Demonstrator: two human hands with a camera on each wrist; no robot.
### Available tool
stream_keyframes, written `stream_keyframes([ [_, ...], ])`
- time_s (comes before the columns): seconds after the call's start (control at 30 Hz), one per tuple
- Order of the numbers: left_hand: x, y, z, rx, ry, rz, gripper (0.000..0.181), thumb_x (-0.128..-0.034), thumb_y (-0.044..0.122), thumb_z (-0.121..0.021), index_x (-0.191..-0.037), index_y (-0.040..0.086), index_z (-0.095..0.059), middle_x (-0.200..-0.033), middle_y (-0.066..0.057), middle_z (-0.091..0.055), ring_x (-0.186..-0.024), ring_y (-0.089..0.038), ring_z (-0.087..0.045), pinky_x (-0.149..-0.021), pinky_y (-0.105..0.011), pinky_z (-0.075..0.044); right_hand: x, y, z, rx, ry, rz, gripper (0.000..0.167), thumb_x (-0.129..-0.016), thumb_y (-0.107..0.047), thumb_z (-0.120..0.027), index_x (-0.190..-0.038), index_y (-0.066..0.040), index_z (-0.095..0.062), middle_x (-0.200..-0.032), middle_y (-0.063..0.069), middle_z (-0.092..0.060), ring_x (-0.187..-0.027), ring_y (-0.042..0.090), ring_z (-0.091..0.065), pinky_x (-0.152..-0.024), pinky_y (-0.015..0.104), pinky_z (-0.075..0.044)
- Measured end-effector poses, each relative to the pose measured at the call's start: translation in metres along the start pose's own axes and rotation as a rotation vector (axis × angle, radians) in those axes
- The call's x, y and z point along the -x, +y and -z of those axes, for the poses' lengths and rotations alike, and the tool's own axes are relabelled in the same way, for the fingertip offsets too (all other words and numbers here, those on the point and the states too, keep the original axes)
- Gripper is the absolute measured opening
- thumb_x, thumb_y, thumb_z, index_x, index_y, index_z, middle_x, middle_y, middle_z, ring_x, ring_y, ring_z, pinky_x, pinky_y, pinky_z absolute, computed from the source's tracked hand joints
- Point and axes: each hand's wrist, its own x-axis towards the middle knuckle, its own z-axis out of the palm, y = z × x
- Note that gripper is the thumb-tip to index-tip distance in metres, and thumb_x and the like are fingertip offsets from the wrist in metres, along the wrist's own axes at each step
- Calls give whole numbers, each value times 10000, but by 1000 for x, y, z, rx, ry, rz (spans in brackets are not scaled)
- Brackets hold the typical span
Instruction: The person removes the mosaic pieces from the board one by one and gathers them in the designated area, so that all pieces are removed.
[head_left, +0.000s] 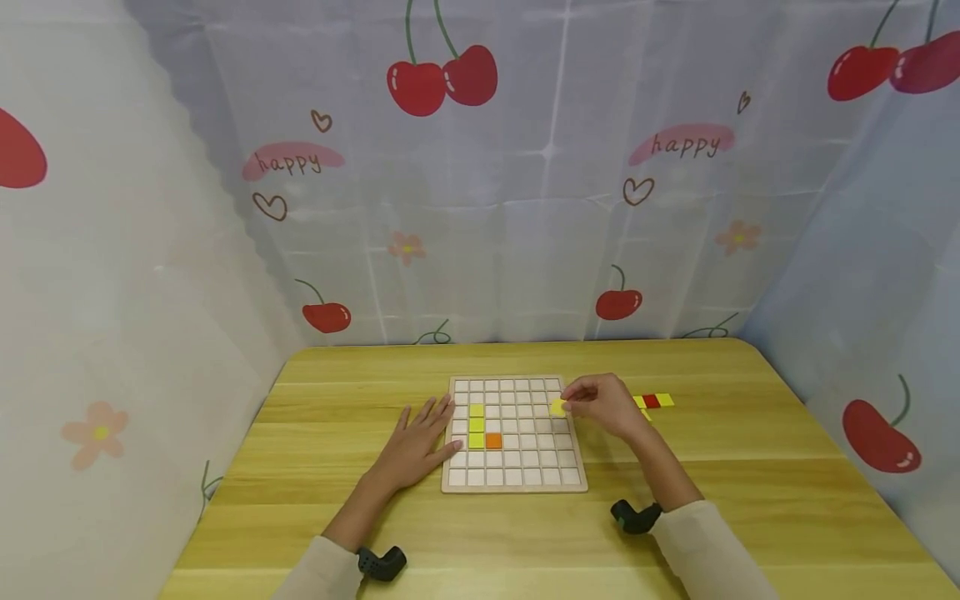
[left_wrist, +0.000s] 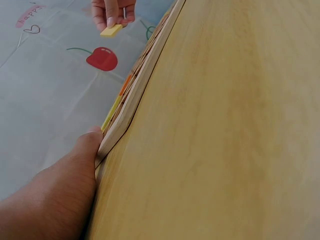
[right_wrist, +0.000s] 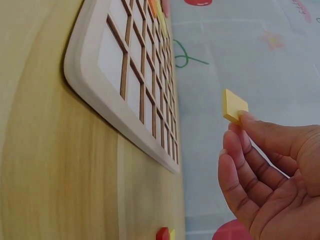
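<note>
Soft light (wrist views dimmer).

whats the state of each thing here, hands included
board: flat on the table, most cells unfilled
three yellow-green tiles: set in the board, one column
orange tile: set in, beside the column's nearest tile
held yellow tile: lifted, pinched
red tile: on the table, between yellow tiles
left hand: resting at the board's left edge
right hand: pinching the held yellow tile

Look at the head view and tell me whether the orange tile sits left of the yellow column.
No, the orange tile lies just to the right of the column's lowest yellow tile.
</note>
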Motion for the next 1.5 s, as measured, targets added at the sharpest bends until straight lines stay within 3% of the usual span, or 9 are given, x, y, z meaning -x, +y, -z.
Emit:
stream_keyframes([
  [0.07,0,0,0,0,-1,0,791,-1041,617,-387,-1630,118,-217,-1691,-47,-177,-1542,-328,-184,-1181,-665,-117,0,1,4,4,7,-11,117,-912,-65,-759,-992,20,-752,-898,124,-715,-805,324,-690,-719,440,-600],
  [0.27,0,1,1,-2,6,-5,790,-1042,611,-393,-1628,110,-223,-1688,-55,-188,-1539,-333,-192,-1178,-669,-121,0,7,15,-29,11,-41,141,-923,-52,-741,-1024,46,-739,-923,158,-710,-867,439,-686,-749,449,-600],
  [0.67,-2,1,2,-8,11,-7,788,-1041,612,-395,-1628,113,-227,-1689,-51,-189,-1540,-330,-194,-1184,-660,-118,-1,17,35,4,47,-127,164,-932,-76,-737,-1051,36,-732,-919,120,-706,-905,409,-692,-808,464,-593],
  [0.97,0,1,1,-5,-5,-3,786,-1041,611,-393,-1629,118,-221,-1692,-46,-175,-1544,-322,-176,-1186,-659,-106,2,28,46,22,67,-155,197,-941,-87,-729,-1084,50,-722,-960,136,-706,-880,335,-699,-788,433,-602],
  [1.5,0,-1,0,14,-12,10,795,-1038,624,-380,-1631,123,-210,-1694,-33,-163,-1551,-305,-157,-1195,-643,-84,9,37,70,73,98,-198,228,-970,-123,-702,-1120,48,-721,-1005,160,-725,-885,341,-688,-818,446,-594],
])
